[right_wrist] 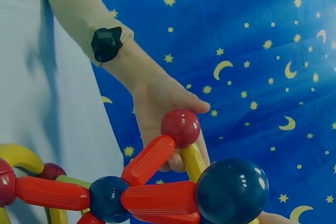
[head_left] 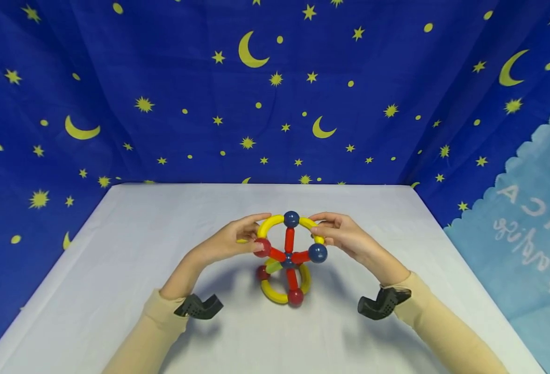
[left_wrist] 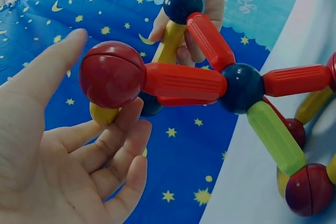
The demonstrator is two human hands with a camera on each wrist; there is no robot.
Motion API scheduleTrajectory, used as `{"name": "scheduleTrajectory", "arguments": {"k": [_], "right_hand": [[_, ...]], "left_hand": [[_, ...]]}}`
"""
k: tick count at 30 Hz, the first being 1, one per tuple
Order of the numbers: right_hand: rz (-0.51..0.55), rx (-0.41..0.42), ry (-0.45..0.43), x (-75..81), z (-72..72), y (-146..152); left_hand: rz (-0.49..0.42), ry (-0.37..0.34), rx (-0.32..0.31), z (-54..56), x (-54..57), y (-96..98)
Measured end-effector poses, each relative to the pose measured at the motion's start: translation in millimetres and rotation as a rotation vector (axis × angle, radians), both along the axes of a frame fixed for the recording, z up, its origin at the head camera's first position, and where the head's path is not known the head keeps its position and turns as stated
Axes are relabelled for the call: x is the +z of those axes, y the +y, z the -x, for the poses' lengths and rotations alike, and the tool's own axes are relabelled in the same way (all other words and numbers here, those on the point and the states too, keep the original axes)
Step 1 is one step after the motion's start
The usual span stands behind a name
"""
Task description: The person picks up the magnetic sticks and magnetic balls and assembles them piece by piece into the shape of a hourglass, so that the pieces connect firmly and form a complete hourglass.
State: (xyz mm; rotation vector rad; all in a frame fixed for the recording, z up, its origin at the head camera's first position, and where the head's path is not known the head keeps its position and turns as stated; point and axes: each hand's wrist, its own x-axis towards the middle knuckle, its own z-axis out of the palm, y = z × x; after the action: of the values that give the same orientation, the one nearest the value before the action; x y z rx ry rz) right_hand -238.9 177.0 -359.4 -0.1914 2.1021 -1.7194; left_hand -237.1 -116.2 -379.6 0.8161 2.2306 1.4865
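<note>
A magnetic ball-and-stick model [head_left: 288, 259] stands on the white table. Its upper ring has yellow curved rods, a red ball [left_wrist: 112, 74] and dark blue balls; straight red rods meet at a central blue ball [left_wrist: 241, 88]. Below is a smaller yellow ring with red balls and a light green rod [left_wrist: 276, 137]. My left hand [head_left: 235, 236] holds the upper ring's left side, thumb by the red ball and fingers behind the yellow rod. On the other side my right hand [head_left: 345, 234] pinches a yellow curved rod [head_left: 308, 223] above a blue ball [head_left: 318, 253].
A white-covered table [head_left: 162, 208] lies beneath the model. Behind it hangs a blue cloth [head_left: 186, 78] with yellow moons and stars, and a light blue lettered cloth [head_left: 527, 234] at the right. Black wrist cameras [head_left: 200, 306] stick out from both cuffs.
</note>
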Motion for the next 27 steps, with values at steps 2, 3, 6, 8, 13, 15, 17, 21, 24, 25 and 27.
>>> {"name": "scheduleTrajectory", "arguments": {"k": [2,3,6,8,13,15,17,21,24,25,27], "right_hand": [[0.021,0.004,-0.023,-1.5,1.4,0],[0.033,0.005,-0.035,-2.4,2.3,-1],[0.077,0.023,-0.068,-5.2,5.7,-2],[0.1,0.036,-0.079,-7.5,7.6,-4],[0.117,0.05,-0.083,-10.8,11.3,-6],[0.116,0.046,-0.083,-10.2,12.6,-7],[0.114,0.035,-0.088,-9.0,13.4,-8],[0.102,0.012,-0.097,-8.2,13.2,-10],[0.092,0.0,-0.09,-8.4,12.0,-9],[0.091,-0.004,-0.085,-8.5,11.7,-9],[0.092,-0.01,-0.076,-9.1,11.1,-9]], "left_hand": [[-0.009,-0.017,0.008,0.3,-0.7,-0.5],[-0.015,-0.033,0.016,0.5,-1.2,-0.8],[-0.029,-0.082,0.05,2.0,-3.7,-1.3],[-0.034,-0.109,0.069,3.2,-5.5,-1.2],[-0.011,-0.084,0.086,6.1,-5.2,-3.1],[0.024,-0.024,0.118,9.6,-6.0,-8.4],[0.094,0.062,0.194,15.4,-11.0,-15.7],[0.299,0.198,0.367,24.9,-33.0,-26.0],[0.46,0.276,0.405,27.4,-52.8,-22.9],[0.508,0.311,0.408,28.0,-58.9,-20.5],[0.579,0.378,0.435,28.4,-69.1,-15.5]]}}
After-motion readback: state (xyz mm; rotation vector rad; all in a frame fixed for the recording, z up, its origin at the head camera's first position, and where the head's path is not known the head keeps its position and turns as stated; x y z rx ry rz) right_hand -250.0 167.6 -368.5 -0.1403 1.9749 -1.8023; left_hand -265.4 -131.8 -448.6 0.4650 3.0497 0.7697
